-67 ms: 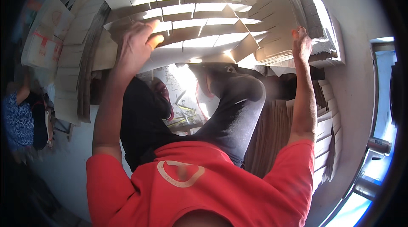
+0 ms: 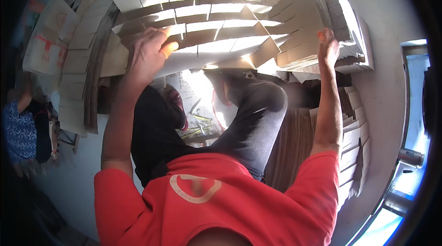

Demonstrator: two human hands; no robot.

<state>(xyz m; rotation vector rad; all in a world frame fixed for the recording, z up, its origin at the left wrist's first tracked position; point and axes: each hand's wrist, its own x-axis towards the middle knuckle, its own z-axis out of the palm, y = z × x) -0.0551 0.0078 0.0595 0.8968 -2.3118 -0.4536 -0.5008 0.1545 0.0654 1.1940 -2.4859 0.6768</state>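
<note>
Our left hand [image 2: 149, 52] lies on the near edge of the fanned stack of flat cardboard sheets [image 2: 202, 20] in the upper middle of the frame, fingers curled over the lowest sheet and gripping it. Our right hand [image 2: 328, 45] presses against the side of the second cardboard pile [image 2: 308, 29] in the upper right; it looks closed on the pile's edge, though we cannot tell how firmly. Against a tenth of a second ago almost nothing has shifted: both hands sit at the same spots on the same piles, so we judge the grip is being held, not yet pulled. Below, our bent knees in dark trousers [image 2: 248, 112] fill the centre, and more cardboard stacks [image 2: 78, 61] stand at the left
</note>
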